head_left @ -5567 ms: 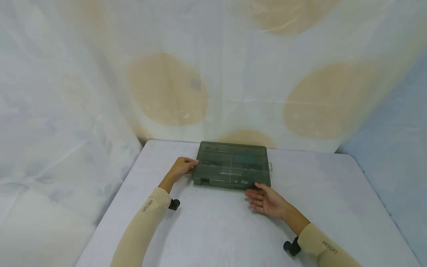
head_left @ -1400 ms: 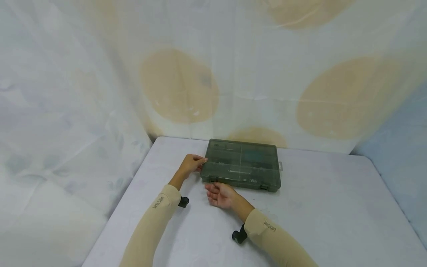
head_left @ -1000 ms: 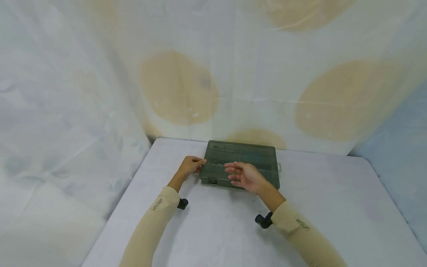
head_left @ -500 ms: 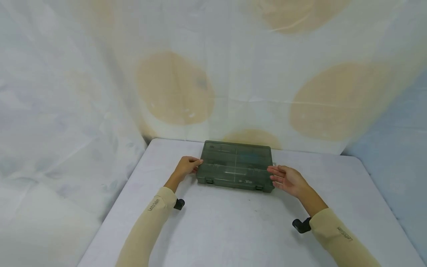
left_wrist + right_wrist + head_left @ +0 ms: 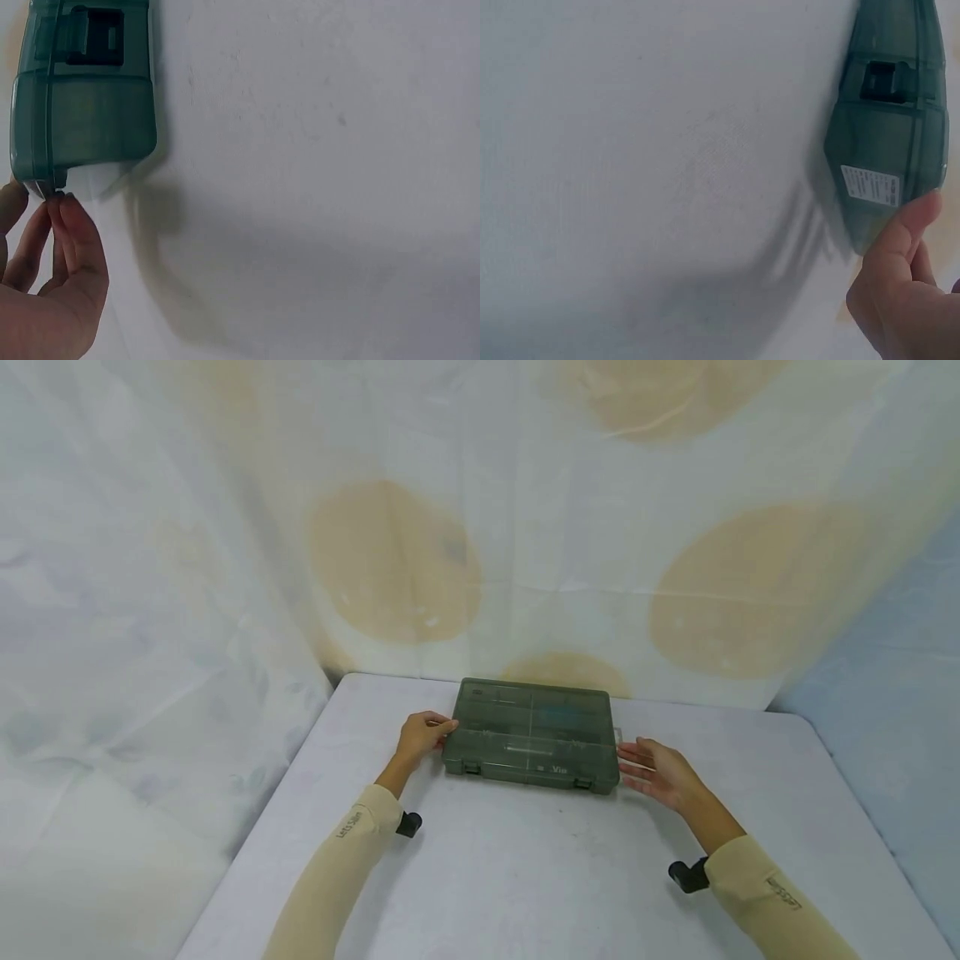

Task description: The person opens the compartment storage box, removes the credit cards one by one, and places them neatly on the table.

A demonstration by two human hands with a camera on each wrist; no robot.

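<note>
A smoky green translucent compartment box [image 5: 532,735] lies flat on the white table [image 5: 540,868] with its lid down and two latches on its front edge. My left hand [image 5: 442,727] pinches the box's left edge between thumb and curled fingers; in the left wrist view the fingertips [image 5: 64,206] meet at the corner of the box [image 5: 82,97]. My right hand [image 5: 633,760] sits at the box's right end with its fingers straight and spread. In the right wrist view its thumb [image 5: 900,229] touches the end of the box [image 5: 889,135], beside a white label.
Pale cloth with large tan circles hangs behind [image 5: 390,560] and to the left of the table. A blue cloth [image 5: 900,677] covers the right side. The table's left edge [image 5: 255,852] runs close to my left forearm.
My right hand went from the front left latch, over the lid, to the box's right end. The left hand has kept its hold on the left edge, and the box has stayed put.
</note>
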